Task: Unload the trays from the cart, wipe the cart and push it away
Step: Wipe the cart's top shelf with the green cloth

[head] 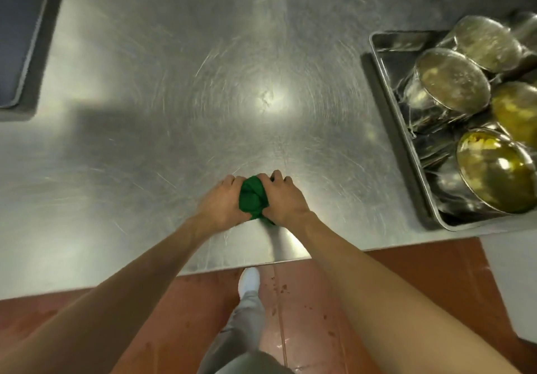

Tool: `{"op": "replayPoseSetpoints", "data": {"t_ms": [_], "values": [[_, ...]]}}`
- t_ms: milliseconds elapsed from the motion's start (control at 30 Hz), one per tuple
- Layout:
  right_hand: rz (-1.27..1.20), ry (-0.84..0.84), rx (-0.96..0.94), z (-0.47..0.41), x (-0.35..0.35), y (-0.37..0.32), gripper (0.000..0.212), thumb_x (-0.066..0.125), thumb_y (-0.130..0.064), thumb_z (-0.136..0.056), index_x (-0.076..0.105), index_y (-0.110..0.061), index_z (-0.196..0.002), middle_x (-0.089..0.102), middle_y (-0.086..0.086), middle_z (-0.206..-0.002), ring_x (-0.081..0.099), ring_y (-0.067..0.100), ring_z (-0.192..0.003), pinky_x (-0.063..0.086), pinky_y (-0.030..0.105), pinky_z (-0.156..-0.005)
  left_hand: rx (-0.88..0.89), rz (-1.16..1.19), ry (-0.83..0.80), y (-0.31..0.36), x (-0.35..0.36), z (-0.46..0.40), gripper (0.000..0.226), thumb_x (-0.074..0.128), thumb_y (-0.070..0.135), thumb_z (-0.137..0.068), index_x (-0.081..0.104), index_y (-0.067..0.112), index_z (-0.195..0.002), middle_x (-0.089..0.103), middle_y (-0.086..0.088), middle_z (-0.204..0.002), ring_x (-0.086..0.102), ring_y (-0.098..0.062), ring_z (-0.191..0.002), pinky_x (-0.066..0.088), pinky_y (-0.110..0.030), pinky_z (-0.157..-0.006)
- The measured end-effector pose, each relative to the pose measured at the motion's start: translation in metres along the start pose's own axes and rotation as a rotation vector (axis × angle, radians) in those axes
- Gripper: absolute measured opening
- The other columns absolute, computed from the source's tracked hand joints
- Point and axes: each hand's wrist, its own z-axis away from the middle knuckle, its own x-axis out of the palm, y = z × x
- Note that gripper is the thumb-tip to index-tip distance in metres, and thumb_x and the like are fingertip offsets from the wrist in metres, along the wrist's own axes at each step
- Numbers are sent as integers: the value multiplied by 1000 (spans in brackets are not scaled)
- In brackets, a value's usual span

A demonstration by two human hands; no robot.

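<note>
A bunched green cloth (252, 197) sits low over the scratched steel surface (180, 83), near its front edge. My left hand (222, 202) grips the cloth's left side and my right hand (283, 197) grips its right side, so the cloth is squeezed between them. A metal tray (386, 42) stands on the surface at the right, apart from my hands. It holds several round metal containers (452, 78) covered with film, with yellowish food inside.
A dark flat tray (17, 33) lies at the far left edge of the surface. Below the front edge is a red tiled floor (319, 301) with wet spots, and my white shoe (248, 282). A pale object (514, 280) stands at the right, below the tray.
</note>
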Motion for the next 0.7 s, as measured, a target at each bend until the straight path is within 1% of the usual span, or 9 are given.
{"op": "replayPoseSetpoints", "data": {"t_ms": [133,233,300,367,433,467,533,600,700], "values": [[-66,42,22,36,21,-8,62,68,-20,-80,42,-14,-136,47,16,-122,51,34,-101,44,37,-67,69,-110,-197,2,-2,10,58,77,44,-66,54,11,-106,61,-5,-94,60,-24,-81,45,-30,-62],[-150,-21,89,72,33,-10,60,69,-27,-78,44,-13,-130,52,15,-116,56,35,-99,49,39,-72,168,-213,-390,15,-7,26,52,77,43,-65,54,13,-100,53,6,-73,54,-16,-68,33,-21,-48],[-215,-59,164,100,33,-6,58,70,-32,-76,45,-13,-125,56,14,-111,59,34,-97,51,39,-75,263,-230,-447,33,-9,37,44,77,40,-64,54,17,-94,51,10,-69,52,-15,-66,29,-18,-46],[-321,-32,250,136,26,6,58,72,-35,-73,47,-13,-120,61,13,-109,60,33,-97,51,38,-75,358,-211,-469,62,-8,45,43,73,45,-58,52,23,-88,53,13,-70,55,-16,-70,34,-19,-50],[-422,63,342,181,15,24,56,74,-36,-71,48,-14,-116,64,11,-108,61,32,-96,47,34,-72,489,-211,-462,102,-2,52,53,63,57,-50,55,25,-92,60,9,-77,58,-16,-75,43,-26,-58],[-461,126,391,206,7,35,56,75,-36,-71,49,-15,-115,65,11,-108,61,31,-96,47,33,-72,564,-216,-439,125,2,56,59,60,60,-47,57,25,-95,62,7,-82,58,-17,-76,45,-28,-61],[-530,271,497,269,-6,58,59,77,-36,-69,51,-17,-118,66,9,-108,62,30,-97,50,35,-75,734,-215,-389,180,16,71,59,61,56,-49,58,24,-99,62,6,-86,58,-18,-80,41,-29,-63],[-564,378,553,318,-23,77,66,79,-35,-69,50,-19,-126,67,9,-111,63,30,-100,51,36,-80,819,-150,-351,227,24,84,53,66,45,-53,58,26,-102,59,8,-88,58,-18,-85,38,-29,-65],[-583,528,625,408,-41,106,72,80,-33,-70,47,-22,-133,67,9,-116,62,27,-105,47,31,-80,975,-75,-384,307,45,113,60,66,40,-56,57,21,-112,58,0,-99,55,-19,-95,41,-29,-74]]}}
